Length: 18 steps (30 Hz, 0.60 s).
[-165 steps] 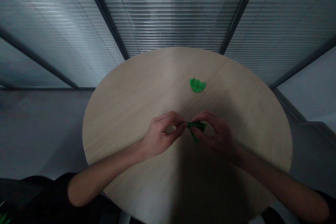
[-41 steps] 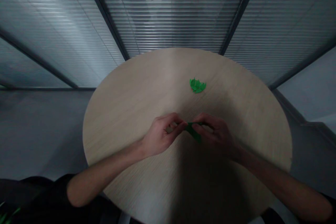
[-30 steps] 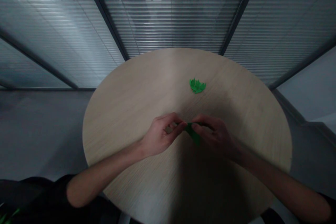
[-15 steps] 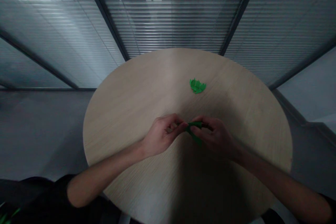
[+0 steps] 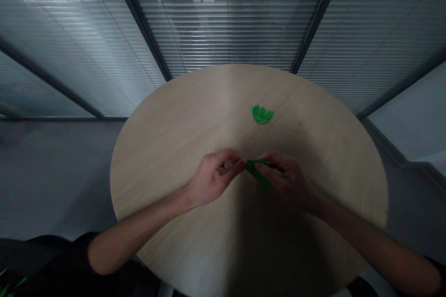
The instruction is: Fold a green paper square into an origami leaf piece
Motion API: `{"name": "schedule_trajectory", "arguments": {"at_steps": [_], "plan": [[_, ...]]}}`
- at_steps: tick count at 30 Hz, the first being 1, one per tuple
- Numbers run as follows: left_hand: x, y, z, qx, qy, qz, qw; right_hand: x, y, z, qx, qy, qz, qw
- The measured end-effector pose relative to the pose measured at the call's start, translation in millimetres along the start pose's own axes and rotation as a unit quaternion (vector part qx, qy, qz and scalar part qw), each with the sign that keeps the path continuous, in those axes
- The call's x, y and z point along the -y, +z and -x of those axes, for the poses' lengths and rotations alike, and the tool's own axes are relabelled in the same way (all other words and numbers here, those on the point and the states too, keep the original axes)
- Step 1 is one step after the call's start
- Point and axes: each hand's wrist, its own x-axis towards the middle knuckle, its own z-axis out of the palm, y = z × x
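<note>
Just above the middle of the table, a folded piece of green paper is held between both hands. My left hand pinches its left tip between thumb and fingertips. My right hand grips the right part, thumb on top and fingers behind. A flap of the paper slants down toward me, partly in shadow. Farther back on the table lies a small cluster of brighter green folded pieces with pointed tips. My fingers hide some of the paper's folds.
The round wooden table fills the middle of the view. Glass partitions with blinds and dark frames stand right behind its far edge. My shadow darkens the near right part of the tabletop.
My left hand has shifted slightly left and up, its fingertips now at the paper's very tip. The paper's lower flap looks wider and more open. The green cluster has stayed put.
</note>
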Motion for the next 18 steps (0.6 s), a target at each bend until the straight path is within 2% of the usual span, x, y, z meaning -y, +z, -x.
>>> {"name": "schedule_trajectory", "arguments": {"at_steps": [5,9,12,15,18], "plan": [[2.1,0.0,-0.3,0.019,-0.006,0.013,1.000,-3.0,-0.1,-0.1,-0.004,0.011,0.003,1.000],[2.5,0.0,1.0,0.034,0.022,0.027,0.999,-6.9,1.2,-0.7,0.005,0.037,-0.020,0.999],[2.6,0.6,2.4,0.027,0.060,0.020,0.998,-6.4,1.7,-1.4,0.018,0.029,-0.037,0.999],[2.1,1.2,2.8,0.028,0.086,0.010,0.996,-5.1,1.3,-2.7,0.031,0.032,-0.080,0.996],[0.1,1.0,2.3,0.035,0.094,0.015,0.995,-3.9,0.5,-4.1,0.050,0.065,-0.143,0.986]]}}
